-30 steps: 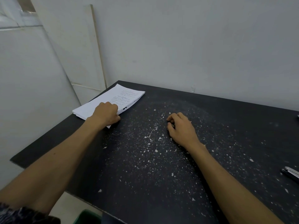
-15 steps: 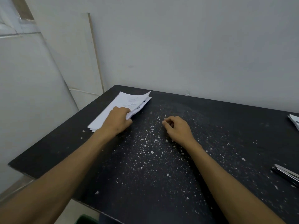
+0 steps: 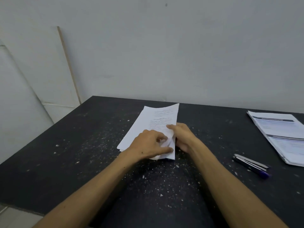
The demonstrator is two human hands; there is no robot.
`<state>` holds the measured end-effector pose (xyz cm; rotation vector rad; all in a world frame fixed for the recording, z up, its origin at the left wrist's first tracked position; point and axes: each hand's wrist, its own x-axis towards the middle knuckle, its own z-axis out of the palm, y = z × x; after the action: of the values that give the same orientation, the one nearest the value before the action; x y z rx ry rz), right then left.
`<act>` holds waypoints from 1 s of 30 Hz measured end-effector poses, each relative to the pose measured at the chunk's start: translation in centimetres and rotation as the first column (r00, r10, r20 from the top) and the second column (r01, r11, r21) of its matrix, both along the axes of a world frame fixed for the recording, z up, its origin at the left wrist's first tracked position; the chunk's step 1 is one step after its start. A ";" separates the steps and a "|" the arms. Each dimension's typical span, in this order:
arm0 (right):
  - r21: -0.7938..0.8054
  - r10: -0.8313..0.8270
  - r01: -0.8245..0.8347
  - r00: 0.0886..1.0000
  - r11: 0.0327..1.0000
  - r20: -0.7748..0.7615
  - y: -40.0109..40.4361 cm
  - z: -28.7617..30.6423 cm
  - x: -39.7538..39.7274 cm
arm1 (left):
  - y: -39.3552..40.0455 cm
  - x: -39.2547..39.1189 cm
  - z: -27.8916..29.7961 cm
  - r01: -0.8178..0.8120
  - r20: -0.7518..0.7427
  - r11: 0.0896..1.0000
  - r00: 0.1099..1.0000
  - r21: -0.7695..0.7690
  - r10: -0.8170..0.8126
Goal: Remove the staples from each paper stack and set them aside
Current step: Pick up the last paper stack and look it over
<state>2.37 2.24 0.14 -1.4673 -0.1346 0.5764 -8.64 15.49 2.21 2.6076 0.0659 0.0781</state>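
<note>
Left hand (image 3: 148,144) pinches crumpled near corner of printed paper stack (image 3: 153,127) on black table (image 3: 65,155). Right hand (image 3: 182,137) grips stack's right edge. Staple remover (image 3: 250,163) lies well right.

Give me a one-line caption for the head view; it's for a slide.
Both hands, left and right, pinch the near corner of a white printed paper stack on a speckled black table.

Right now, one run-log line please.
left hand: pinches paper stack corner | right hand: holds stack edge | stapler: untouched | second stack: right
</note>
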 end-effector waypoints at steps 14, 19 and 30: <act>0.060 -0.089 0.085 0.994 0.995 0.056 -10.4 2.2 0.4 | -0.8 5.0 0.6 -0.343 -0.109 0.826 0.937 -0.448 0.331; 0.095 -0.177 0.157 0.950 0.983 0.256 -11.1 5.0 0.7 | -1.8 6.3 4.2 -0.212 0.075 0.688 0.929 -0.693 0.362; 0.080 -0.265 0.268 0.778 0.960 0.570 -11.0 7.8 1.7 | -4.9 7.6 6.0 -0.083 0.296 0.699 0.865 -0.711 0.404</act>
<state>4.04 -8.74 7.99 -1.5948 -0.3941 -0.1209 -1.04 10.57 8.19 1.7647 0.2455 0.6193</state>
